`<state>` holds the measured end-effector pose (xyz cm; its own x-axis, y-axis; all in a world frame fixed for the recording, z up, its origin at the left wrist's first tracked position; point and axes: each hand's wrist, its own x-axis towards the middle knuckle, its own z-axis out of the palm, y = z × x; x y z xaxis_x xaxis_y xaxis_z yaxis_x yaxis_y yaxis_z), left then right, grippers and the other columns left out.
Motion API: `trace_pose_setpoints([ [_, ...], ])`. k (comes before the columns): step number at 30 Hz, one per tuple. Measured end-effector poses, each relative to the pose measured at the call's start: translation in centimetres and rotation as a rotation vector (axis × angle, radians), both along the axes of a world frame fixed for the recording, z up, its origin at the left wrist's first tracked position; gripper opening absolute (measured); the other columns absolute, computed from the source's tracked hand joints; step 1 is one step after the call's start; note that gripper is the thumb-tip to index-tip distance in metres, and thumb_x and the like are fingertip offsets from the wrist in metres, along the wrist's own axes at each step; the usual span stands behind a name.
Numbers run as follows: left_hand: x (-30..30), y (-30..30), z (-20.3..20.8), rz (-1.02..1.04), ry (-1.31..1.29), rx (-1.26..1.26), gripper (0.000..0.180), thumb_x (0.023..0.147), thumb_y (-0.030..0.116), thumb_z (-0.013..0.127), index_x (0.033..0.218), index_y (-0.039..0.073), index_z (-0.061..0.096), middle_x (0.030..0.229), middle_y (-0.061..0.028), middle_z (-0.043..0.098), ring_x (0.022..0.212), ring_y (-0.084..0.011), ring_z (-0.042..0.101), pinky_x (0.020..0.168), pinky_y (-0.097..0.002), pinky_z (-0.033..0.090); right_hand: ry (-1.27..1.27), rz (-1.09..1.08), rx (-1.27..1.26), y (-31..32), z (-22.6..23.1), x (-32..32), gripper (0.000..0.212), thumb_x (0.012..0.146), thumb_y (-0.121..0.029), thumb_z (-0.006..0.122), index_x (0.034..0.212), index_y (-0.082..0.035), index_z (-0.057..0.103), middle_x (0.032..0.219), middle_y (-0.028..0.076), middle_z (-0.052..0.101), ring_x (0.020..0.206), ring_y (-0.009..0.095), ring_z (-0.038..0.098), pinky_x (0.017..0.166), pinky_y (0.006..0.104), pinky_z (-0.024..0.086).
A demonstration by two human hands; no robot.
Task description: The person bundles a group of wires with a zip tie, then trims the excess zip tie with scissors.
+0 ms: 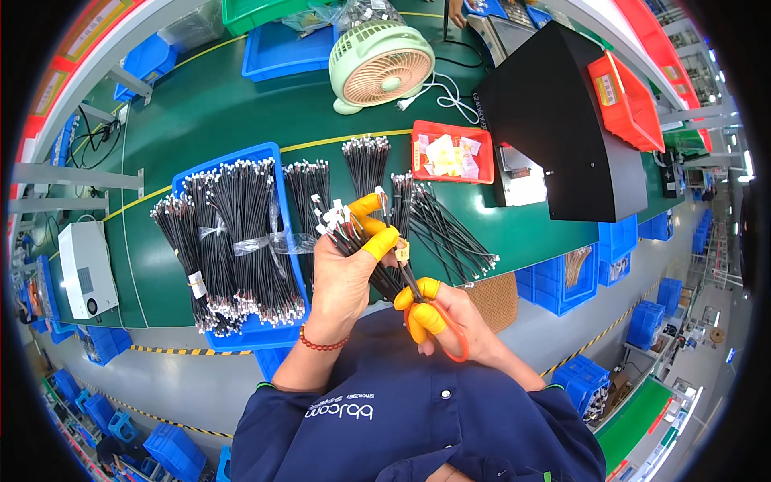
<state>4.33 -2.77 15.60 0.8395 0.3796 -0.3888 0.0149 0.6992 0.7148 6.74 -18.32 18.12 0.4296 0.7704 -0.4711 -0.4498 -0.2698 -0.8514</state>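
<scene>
A bunch of thin black cables with white connector ends (341, 221) is gripped in my left hand (341, 273), whose fingertips wear yellow finger cots. One cable end stands up at the left fingertips. My right hand (450, 313), also in yellow finger cots, closes on what look like scissors with an orange loop handle (460, 341); their dark, narrow front part points up toward the left hand. A small pale yellow tag (402, 251) shows between the hands. Fingers hide much of the scissors and the middle of the bunch.
Bundled black cables (249, 233) fill a blue tray (269, 153) at left. More cable bunches (365, 165) and loose cables (450, 229) lie on the green table. Beyond are a red tray (454, 177), green fan (381, 68) and black box-shaped housing (554, 120). Another person's hand (458, 12) shows far off.
</scene>
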Motion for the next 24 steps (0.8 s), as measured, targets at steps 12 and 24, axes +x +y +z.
trace_pose_setpoints([
  [12,0.03,-0.07,-0.1,-0.015,-0.007,0.008,0.036,0.073,-0.003,0.059,0.108,-0.001,0.05,0.073,-0.0061,0.056,0.062,-0.0118,0.056,0.055,-0.0211,0.045,-0.021,-0.007,0.031,-0.12,-0.51,0.04,0.026,0.086,-0.025,0.045,0.097,-0.001,0.048,0.063,0.004,0.052,0.043,0.007,0.048,0.042,0.0184,0.04],
  [24,0.06,-0.11,-0.06,-0.028,-0.017,-0.021,0.035,0.074,-0.002,0.058,0.108,-0.001,0.05,0.073,-0.0058,0.055,0.065,-0.0131,0.055,0.056,-0.023,0.046,-0.033,0.004,0.065,-0.14,-0.73,-0.11,0.025,0.087,-0.024,0.043,0.097,-0.001,0.048,0.057,0.005,0.05,0.041,0.008,0.047,0.042,0.0195,0.04],
])
